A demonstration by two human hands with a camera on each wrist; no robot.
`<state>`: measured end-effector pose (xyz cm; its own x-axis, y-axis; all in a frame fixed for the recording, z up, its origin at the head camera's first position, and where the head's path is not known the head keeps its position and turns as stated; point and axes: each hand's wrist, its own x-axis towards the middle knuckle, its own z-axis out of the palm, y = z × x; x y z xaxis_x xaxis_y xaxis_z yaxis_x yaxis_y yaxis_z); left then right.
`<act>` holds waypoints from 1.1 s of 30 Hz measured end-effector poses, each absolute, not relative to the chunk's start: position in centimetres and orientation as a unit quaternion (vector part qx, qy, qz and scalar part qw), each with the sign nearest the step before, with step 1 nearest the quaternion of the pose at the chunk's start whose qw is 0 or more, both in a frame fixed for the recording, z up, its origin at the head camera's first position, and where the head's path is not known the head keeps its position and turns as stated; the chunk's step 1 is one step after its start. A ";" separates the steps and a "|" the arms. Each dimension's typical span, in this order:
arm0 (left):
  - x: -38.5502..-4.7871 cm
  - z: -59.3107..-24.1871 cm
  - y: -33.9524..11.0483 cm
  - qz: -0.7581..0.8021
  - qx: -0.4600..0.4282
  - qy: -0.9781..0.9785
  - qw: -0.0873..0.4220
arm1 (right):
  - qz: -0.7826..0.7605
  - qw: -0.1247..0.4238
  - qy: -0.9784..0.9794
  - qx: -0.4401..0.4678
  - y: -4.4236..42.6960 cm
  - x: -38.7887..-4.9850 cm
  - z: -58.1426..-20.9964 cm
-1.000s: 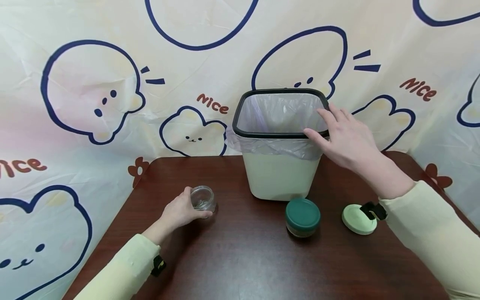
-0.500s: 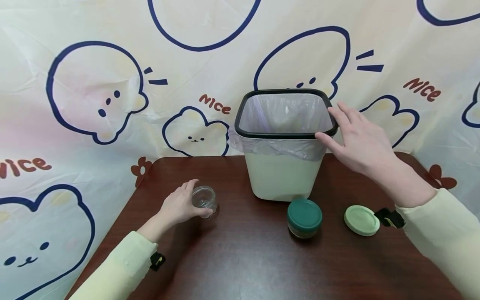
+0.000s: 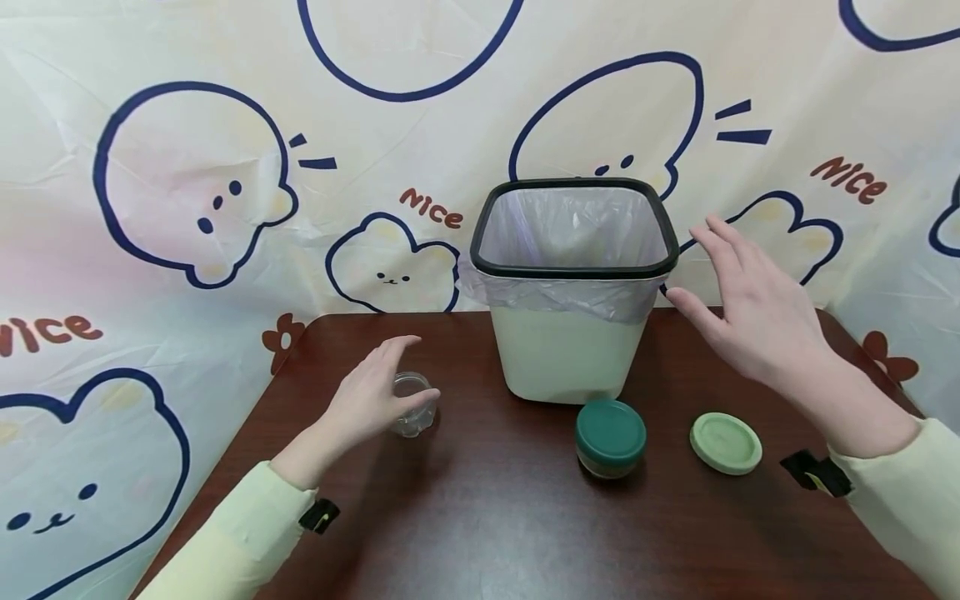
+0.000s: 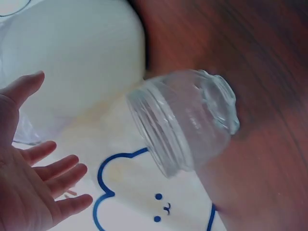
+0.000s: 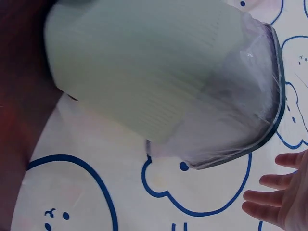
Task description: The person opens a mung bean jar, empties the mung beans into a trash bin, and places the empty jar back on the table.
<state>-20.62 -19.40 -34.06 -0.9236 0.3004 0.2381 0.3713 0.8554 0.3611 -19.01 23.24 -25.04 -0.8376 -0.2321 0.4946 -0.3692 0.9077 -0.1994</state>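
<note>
A clear open-topped glass jar (image 3: 414,412) stands upright on the left part of the table. My left hand (image 3: 367,396) is raised just above and beside it with fingers spread; in the left wrist view the hand (image 4: 33,178) is apart from the jar (image 4: 185,118). My right hand (image 3: 761,312) hovers right of the trash bin (image 3: 570,350), fingers extended and holding nothing. The bin has a black rim and a translucent liner bag. In the right wrist view, a gap separates the hand (image 5: 284,192) from the bin (image 5: 134,62).
A jar with a dark green lid (image 3: 611,435) stands in front of the bin. Right of it, a light green lid (image 3: 725,443) lies flat on the brown table (image 3: 480,517). A cartoon-printed cloth (image 3: 420,142) hangs behind and at the sides.
The right hand has moved from the bin's right rim, back and to the right. The left hand has let go of the glass jar and lifted off it. The jar stays in place.
</note>
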 end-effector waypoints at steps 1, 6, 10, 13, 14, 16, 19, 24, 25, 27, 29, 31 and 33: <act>-20.5 -33.9 -19.2 -0.205 -0.181 -0.958 0.089 | 0.148 0.242 -0.945 0.162 23.3 -18.9 -25.3; -19.9 -33.6 -18.3 -0.214 -0.201 -0.952 0.093 | 0.156 0.275 -0.932 0.176 23.8 -18.2 -26.5; -19.4 -33.6 -17.6 -0.228 -0.213 -0.946 0.088 | 0.160 0.283 -0.929 0.176 24.1 -17.5 -27.6; -19.1 -33.8 -17.0 -0.246 -0.224 -0.940 0.079 | 0.164 0.274 -0.932 0.173 24.3 -17.0 -28.5; -19.0 -33.9 -16.8 -0.254 -0.228 -0.937 0.076 | 0.167 0.271 -0.932 0.172 24.4 -16.9 -28.8; -18.8 -34.1 -16.3 -0.268 -0.237 -0.931 0.072 | 0.173 0.267 -0.932 0.172 24.5 -16.6 -29.3; -18.6 -34.4 -15.6 -0.285 -0.248 -0.923 0.068 | 0.184 0.262 -0.931 0.177 24.5 -16.2 -30.2; -18.3 -35.0 -14.5 -0.302 -0.259 -0.916 0.049 | 0.204 0.236 -0.933 0.178 24.3 -15.6 -32.0; -18.2 -35.1 -14.3 -0.309 -0.259 -0.914 0.043 | 0.209 0.227 -0.935 0.176 24.2 -15.4 -32.4; -18.2 -35.4 -14.0 -0.324 -0.260 -0.909 0.031 | 0.218 0.212 -0.936 0.176 23.9 -15.2 -33.0; -18.1 -35.6 -13.8 -0.336 -0.261 -0.905 0.022 | 0.229 0.201 -0.936 0.179 23.5 -15.1 -33.7; -18.1 -35.9 -13.4 -0.344 -0.264 -0.901 0.014 | 0.238 0.195 -0.933 0.186 23.1 -14.9 -34.5; -18.0 -36.3 -13.1 -0.350 -0.267 -0.898 0.007 | 0.247 0.190 -0.930 0.194 22.6 -14.8 -35.3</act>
